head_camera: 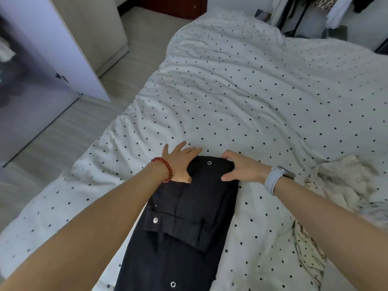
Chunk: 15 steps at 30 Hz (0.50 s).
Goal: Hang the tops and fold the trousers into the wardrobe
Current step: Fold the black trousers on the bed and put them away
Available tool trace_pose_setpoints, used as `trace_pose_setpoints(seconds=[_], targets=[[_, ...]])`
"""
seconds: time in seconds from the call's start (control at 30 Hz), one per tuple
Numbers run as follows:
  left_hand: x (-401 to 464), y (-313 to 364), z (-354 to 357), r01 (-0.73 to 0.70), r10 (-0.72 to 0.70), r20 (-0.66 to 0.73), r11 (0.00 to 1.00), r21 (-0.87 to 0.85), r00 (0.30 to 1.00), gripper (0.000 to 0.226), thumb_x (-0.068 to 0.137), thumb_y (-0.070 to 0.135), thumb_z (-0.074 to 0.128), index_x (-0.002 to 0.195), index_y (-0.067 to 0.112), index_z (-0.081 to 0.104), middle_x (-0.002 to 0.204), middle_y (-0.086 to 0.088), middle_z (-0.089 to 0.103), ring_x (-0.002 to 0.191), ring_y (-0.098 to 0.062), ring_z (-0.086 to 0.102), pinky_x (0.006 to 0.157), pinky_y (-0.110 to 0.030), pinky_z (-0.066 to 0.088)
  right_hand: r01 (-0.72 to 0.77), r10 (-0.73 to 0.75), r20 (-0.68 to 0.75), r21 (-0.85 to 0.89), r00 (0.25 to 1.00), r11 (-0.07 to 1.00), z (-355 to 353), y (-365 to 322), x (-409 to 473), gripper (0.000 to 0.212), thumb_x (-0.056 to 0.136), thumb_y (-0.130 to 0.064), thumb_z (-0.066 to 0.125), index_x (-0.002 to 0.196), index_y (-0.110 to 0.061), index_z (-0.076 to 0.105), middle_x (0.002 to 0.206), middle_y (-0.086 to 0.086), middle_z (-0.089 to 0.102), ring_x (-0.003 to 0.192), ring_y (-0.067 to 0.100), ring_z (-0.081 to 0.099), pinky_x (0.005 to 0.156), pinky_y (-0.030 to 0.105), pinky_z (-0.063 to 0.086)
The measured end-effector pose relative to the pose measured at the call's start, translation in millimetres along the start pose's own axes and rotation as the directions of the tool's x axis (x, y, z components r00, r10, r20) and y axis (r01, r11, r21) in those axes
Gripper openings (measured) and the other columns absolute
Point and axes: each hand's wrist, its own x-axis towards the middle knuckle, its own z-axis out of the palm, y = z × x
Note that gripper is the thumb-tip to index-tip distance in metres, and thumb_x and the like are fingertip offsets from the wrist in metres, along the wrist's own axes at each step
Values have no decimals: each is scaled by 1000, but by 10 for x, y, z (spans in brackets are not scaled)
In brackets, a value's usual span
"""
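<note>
Black trousers (pixel 184 223) with metal studs lie folded lengthwise on the white dotted bed cover (pixel 241 91), running from the bottom edge up to my hands. My left hand (pixel 180 160), with a red bead bracelet on the wrist, lies flat with straight fingers at the far left corner of the fold, its thumb side tucked under the cloth. My right hand (pixel 241 166), with a grey watch on the wrist, grips the far right corner of the folded end, thumb on top and fingers curled over the edge.
A pale cream garment (pixel 344 185) lies crumpled on the bed at the right. The wardrobe (pixel 37 87) stands open at the left beyond a strip of wooden floor (pixel 69 131). Hanging clothes on a rack (pixel 315 9) show at the top right.
</note>
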Motion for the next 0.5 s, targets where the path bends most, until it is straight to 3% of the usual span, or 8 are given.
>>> trace_pose_setpoints(seconds=[0.1,0.2,0.27,0.33,0.4,0.5], targets=[[152,34,-171,-9,6,142,1000,17,990,92,73,36,72,147,30,17,147,5,33,139,-23,22,110,-61,-1,99,-97,-75,13,992,995,44,22,-66,37,84,-11,61,116,-20,45,109,-2,54,91,17,55,75,24,44],[143,55,-304,-42,37,80,998,53,996,57,73,41,71,122,21,49,117,4,55,112,-21,52,111,-51,16,148,-151,-162,-30,975,989,4,-22,-136,28,86,-11,57,109,-23,48,101,-2,58,87,18,57,75,27,45],[101,45,-414,-63,64,-16,994,85,998,45,75,43,69,109,18,53,104,4,59,98,-20,57,98,-35,33,160,-168,-218,-51,961,986,-80,-85,-161,27,87,-12,57,110,-21,50,102,-1,59,90,20,57,80,30,46],[55,51,-608,-60,74,-118,991,116,990,41,76,44,68,104,17,54,101,3,59,92,-20,57,84,-29,37,172,-188,-289,-80,939,982,-213,-185,-194,27,88,-12,56,114,-17,50,100,-1,58,89,20,56,80,32,46],[65,50,-830,-37,68,-201,987,155,977,40,77,43,69,102,16,54,102,2,59,92,-20,57,85,-30,36,174,-213,-361,-139,908,975,-375,-295,-187,26,89,-12,54,115,-15,50,97,-1,55,86,19,53,76,31,45],[181,73,-1184,21,43,-385,987,161,922,42,78,42,68,107,15,53,108,1,55,102,-20,54,97,-34,29,117,-241,-512,-263,824,958,-747,-470,-143,29,91,-15,51,120,-16,49,112,3,55,98,22,54,82,35,45]])
